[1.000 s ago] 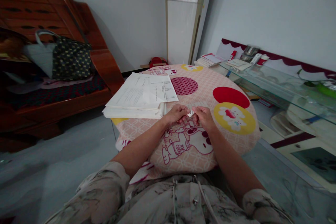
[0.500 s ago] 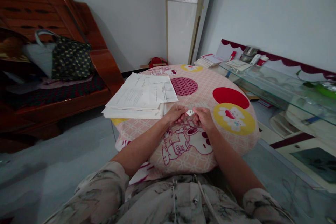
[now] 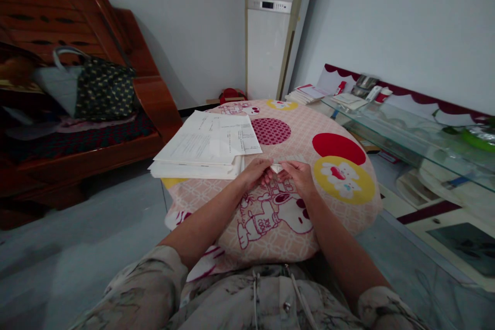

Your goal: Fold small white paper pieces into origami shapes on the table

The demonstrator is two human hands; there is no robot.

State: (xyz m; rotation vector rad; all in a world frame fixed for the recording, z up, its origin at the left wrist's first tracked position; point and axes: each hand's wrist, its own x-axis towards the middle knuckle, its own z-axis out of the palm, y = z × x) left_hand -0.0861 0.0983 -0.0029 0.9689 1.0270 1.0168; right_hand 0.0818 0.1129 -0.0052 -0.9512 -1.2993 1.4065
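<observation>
A small folded piece of white paper [image 3: 276,167] is held between my two hands, just above the patterned tablecloth [image 3: 266,247]. My left hand [image 3: 258,172] pinches its left side with closed fingers. On the other side my right hand [image 3: 297,174] grips it, thumb and fingers pressed together along the upper edge. Most of the paper is hidden by the fingers. Close beyond my left hand lies a stack of printed white sheets [image 3: 204,139].
A wooden bench [image 3: 150,108] with a dark patterned bag [image 3: 104,87] stands at left. To the right is a glass-topped cabinet [image 3: 410,136] with booklets [image 3: 305,94] and a paper cup [image 3: 382,95]. A tall white air conditioner [image 3: 266,51] stands behind the round table.
My right fingers have shifted over the top of the paper, and its white face now looks narrower and more tilted. The view has tipped slightly upward.
</observation>
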